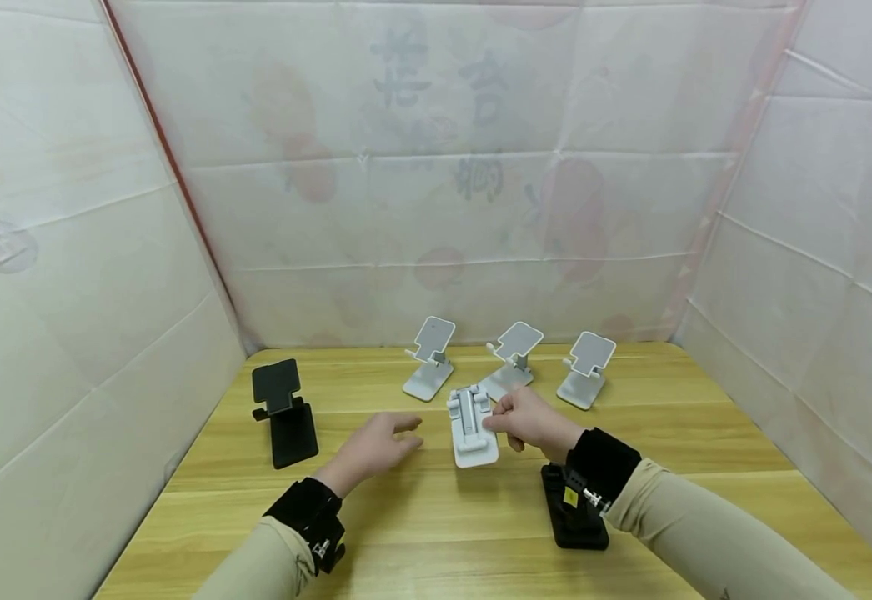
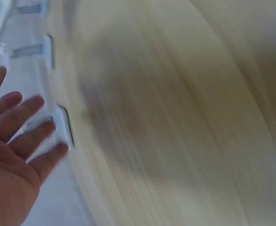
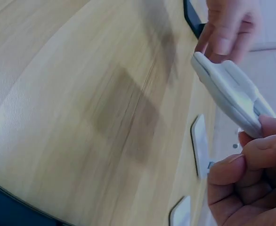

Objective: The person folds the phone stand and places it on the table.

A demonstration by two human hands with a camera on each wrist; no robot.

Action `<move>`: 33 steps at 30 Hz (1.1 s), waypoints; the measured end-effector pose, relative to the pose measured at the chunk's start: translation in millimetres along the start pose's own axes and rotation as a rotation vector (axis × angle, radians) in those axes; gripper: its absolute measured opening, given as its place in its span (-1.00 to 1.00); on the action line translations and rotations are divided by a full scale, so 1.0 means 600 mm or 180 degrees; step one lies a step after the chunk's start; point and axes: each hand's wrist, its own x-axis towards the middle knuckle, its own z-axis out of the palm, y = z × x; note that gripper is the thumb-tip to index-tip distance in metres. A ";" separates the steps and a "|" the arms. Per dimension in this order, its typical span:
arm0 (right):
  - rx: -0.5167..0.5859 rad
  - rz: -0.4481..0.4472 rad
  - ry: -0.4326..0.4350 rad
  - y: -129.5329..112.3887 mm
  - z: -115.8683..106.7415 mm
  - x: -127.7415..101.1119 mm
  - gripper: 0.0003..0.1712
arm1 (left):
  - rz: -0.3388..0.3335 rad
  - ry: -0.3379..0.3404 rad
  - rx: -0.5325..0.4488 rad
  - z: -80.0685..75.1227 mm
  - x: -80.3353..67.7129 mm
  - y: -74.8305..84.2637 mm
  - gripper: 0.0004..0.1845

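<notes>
- My right hand (image 1: 529,421) has its grip pinched on the folded white stand (image 1: 472,425), lifted off the desk (image 1: 436,533).
- Left hand (image 1: 376,450), grip wide and holding nothing, hovers just left.
- I'd brace the base from there before unfolding.

Left wrist view, heavily motion-blurred. Left hand (image 2: 8,155) sits at lower left, palm toward the camera, fingers (image 2: 32,136) straight and slightly spread, holding nothing. Light wooden worktop (image 2: 185,117) fills most of the frame, grain running diagonally, with a soft dark shadow across its middle. Along the left edge, beyond the fingertips, pale white shapes with dark edges (image 2: 62,125) stand against a whitish backdrop (image 2: 20,61); too smeared to identify. Whether the fingertips touch them cannot be told.
</notes>
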 end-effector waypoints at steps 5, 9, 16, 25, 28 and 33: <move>-0.0063 0.0287 0.0062 0.012 0.001 -0.004 -0.58 | -0.0118 -0.0139 0.0825 -0.006 -0.017 -0.029 -0.31; -0.0178 0.0422 0.0083 0.021 0.006 -0.007 -0.55 | -0.0271 -0.0277 0.1045 -0.008 -0.031 -0.043 -0.13; -0.0025 0.0580 0.0113 0.041 0.022 -0.011 -0.58 | -0.0448 -0.0342 0.1288 -0.011 -0.042 -0.062 -0.01; 0.0042 0.0675 0.0145 0.067 0.048 -0.018 -0.58 | -0.0476 -0.0377 0.1275 -0.011 -0.043 -0.065 -0.02; 0.0058 0.0730 0.0117 0.072 0.052 -0.019 -0.56 | -0.0482 -0.0378 0.1288 -0.010 -0.044 -0.066 -0.03; -0.0061 0.0919 0.0086 0.074 0.057 -0.025 -0.59 | -0.0478 -0.0374 0.1320 -0.009 -0.043 -0.068 -0.03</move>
